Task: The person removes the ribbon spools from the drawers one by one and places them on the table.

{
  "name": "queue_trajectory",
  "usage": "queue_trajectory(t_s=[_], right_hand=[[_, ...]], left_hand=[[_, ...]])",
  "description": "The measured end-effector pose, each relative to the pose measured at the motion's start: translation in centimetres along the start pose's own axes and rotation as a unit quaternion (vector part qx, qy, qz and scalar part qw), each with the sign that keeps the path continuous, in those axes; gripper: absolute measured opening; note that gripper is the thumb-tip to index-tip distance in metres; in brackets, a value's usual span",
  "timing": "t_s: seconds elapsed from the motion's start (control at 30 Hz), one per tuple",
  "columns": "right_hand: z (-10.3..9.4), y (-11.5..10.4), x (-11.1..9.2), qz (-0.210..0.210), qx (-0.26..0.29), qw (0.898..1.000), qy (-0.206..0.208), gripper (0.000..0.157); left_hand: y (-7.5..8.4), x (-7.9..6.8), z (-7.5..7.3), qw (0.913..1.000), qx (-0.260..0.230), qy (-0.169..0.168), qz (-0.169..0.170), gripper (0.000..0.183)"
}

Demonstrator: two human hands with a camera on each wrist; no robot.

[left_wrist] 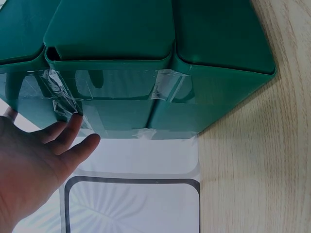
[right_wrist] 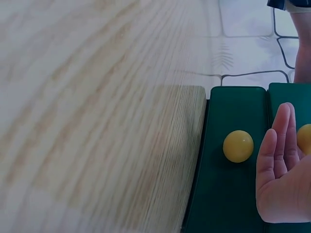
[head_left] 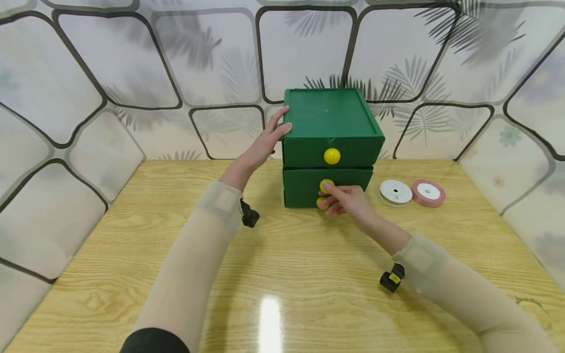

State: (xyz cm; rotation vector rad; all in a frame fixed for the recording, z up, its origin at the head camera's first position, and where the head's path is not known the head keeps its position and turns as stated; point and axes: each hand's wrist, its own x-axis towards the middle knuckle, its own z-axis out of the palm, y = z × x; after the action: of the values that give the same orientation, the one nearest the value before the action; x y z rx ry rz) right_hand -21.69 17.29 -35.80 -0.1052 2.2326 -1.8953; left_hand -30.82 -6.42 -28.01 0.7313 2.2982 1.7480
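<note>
A green drawer cabinet (head_left: 328, 115) with round yellow knobs stands on the wooden table. My left hand (head_left: 265, 142) rests against its left side, fingers extended toward the top edge. In the left wrist view the fingertips (left_wrist: 75, 121) lie by clear tape on the side wall. My right hand (head_left: 348, 201) pinches the middle yellow knob (head_left: 326, 185) between thumb and fingers. Above it the top knob (head_left: 332, 156) is untouched. The bottom knob (right_wrist: 238, 146) shows beside the hand in the right wrist view. All drawers look closed.
To the right of the cabinet lie a white ribbon spool (head_left: 395, 192) and a pink ribbon spool (head_left: 428, 192), side by side on the table (head_left: 309, 274). Behind the cabinet rises a patterned backdrop (head_left: 225, 59) with leaf shapes, which also runs along both sides.
</note>
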Motion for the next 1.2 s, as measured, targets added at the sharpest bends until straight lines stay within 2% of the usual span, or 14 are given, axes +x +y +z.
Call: queue_trajectory(t_s=[0.37,0.6,1.2], right_hand=[[-0.1,0.1,-1.5,0.016,-0.005,0.999,-0.027,0.056],[0.0,0.2,-2.8,0.021,-0.022,0.999,-0.033,0.046],[0.8,0.4,-5.8,0.035,-0.024,0.998,-0.042,0.051]], left_hand=[[-0.1,0.1,-0.1,1.0000,0.004,0.001,-0.003,0.062],[0.0,0.0,0.0,1.0000,0.005,0.001,-0.003,0.062],[-0.1,-0.1,0.0,0.9999,0.010,0.002,0.002,0.061]])
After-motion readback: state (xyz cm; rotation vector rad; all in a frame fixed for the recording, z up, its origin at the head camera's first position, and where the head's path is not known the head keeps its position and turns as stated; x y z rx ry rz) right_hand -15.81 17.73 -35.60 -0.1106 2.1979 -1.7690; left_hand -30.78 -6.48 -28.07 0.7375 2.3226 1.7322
